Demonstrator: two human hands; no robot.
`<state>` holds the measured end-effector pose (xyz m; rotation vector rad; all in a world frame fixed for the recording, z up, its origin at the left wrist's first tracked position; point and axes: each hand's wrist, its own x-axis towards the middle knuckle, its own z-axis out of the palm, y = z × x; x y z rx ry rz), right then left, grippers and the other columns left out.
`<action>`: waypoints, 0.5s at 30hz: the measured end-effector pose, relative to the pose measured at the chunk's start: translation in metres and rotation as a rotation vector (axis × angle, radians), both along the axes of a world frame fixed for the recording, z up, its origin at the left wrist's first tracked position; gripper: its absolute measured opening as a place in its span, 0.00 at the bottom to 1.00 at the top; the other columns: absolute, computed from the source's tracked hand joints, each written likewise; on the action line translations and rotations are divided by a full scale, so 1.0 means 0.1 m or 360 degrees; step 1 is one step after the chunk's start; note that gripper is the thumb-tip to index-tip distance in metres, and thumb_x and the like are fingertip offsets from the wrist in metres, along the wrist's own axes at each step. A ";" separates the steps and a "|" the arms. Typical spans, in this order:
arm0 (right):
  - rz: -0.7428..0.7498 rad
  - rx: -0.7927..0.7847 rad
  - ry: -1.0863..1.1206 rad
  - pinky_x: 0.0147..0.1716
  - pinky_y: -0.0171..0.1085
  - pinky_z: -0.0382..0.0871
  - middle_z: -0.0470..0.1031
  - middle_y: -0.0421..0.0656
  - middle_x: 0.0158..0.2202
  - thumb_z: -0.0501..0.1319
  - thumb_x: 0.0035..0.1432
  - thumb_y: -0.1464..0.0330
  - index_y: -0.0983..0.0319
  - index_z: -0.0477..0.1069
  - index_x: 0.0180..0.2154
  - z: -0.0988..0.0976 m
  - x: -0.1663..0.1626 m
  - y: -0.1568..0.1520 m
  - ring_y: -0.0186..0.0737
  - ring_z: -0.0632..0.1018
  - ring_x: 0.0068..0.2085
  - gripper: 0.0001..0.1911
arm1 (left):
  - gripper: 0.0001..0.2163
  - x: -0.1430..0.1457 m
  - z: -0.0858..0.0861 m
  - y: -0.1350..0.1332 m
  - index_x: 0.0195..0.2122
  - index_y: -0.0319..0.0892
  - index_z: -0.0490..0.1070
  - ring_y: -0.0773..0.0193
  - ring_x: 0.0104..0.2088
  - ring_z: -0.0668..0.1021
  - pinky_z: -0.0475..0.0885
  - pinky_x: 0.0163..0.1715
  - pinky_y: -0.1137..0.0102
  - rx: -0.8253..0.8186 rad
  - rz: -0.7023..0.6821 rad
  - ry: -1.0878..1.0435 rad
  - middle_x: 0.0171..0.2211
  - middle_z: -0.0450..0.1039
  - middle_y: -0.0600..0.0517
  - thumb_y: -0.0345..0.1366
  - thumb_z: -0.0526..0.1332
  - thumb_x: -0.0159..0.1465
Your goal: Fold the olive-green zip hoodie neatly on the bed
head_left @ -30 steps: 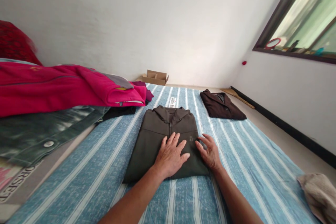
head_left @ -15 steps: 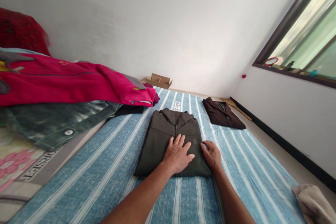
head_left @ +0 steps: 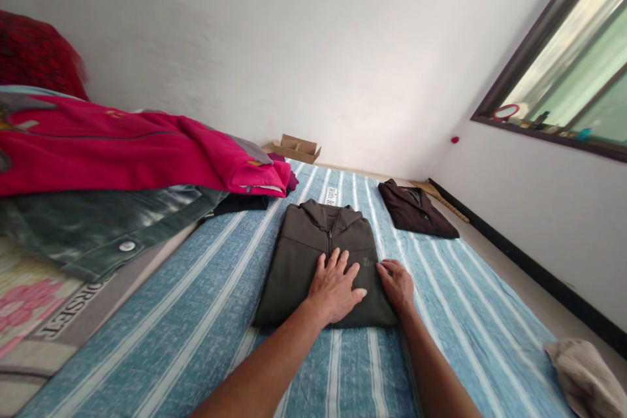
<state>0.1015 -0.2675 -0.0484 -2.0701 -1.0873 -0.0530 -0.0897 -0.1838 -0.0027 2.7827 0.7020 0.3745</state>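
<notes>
A dark olive zip-up hooded jacket [head_left: 294, 274], folded into a neat rectangle, lies on the striped bed sheet [head_left: 186, 313] with its hood end away from me. My left hand [head_left: 336, 287] rests flat on the front of the jacket, its fingers spread over the zip line. At the jacket's right edge is my right hand [head_left: 398, 286], fingers bent and pinched together at the fabric. The thumb side of that hand is partly hidden.
A folded dark brown garment [head_left: 416, 212] lies at the far right. On the left, a pink jacket [head_left: 147, 150] tops a pile with dark green denim [head_left: 117, 228]. A cardboard box [head_left: 300, 147] stands by the wall, and a beige cloth [head_left: 585, 375] sits at the near right edge.
Both hands have shifted very slightly to the right in view, and so has the folded jacket. A small pale mark on its chest shows more clearly now.
</notes>
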 end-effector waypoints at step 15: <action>-0.0045 0.0198 0.0462 0.36 0.42 0.67 0.79 0.45 0.29 0.59 0.47 0.58 0.62 0.78 0.27 0.07 0.24 0.39 0.48 0.77 0.35 0.16 | 0.22 0.02 0.03 0.01 0.58 0.48 0.62 0.51 0.64 0.53 0.45 0.59 0.43 0.0075 -0.0191 0.0032 0.62 0.58 0.51 0.48 0.49 0.65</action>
